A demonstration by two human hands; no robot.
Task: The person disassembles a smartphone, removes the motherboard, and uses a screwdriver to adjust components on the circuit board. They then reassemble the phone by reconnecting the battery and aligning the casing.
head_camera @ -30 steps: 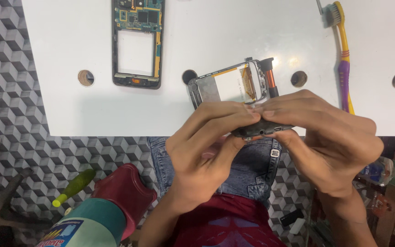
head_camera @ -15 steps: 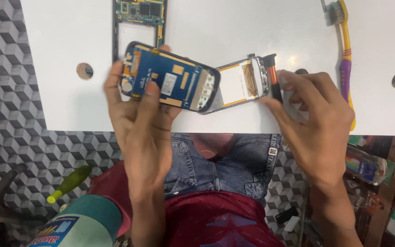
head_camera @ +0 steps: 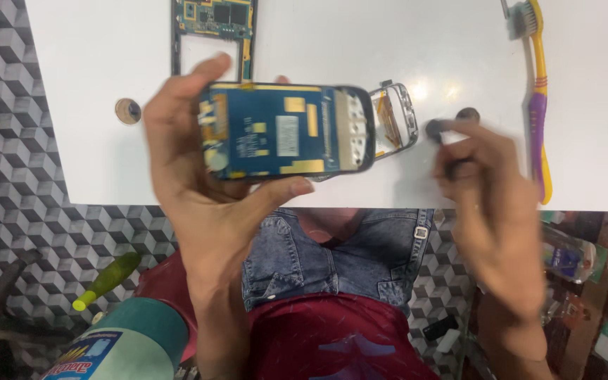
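A: What does the left hand [head_camera: 205, 190] grip?
B: A blue phone board [head_camera: 286, 130], clasped between thumb and fingers above the white table [head_camera: 93, 70], with a metal frame [head_camera: 395, 119] hanging at its right end.
A: The right hand [head_camera: 490, 190]?
B: Blurred; fingers curl around a small dark tool [head_camera: 436, 129], near the frame.
A: Around them?
B: Another frame [head_camera: 209, 28] lies behind; a toothbrush [head_camera: 540, 105] lies right.

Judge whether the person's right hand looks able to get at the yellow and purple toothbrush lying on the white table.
Probably yes. The right hand hovers just left of the yellow and purple toothbrush, with bare white table between them. The hand is blurred and seems to pinch a small dark tool, which could hinder a grasp.
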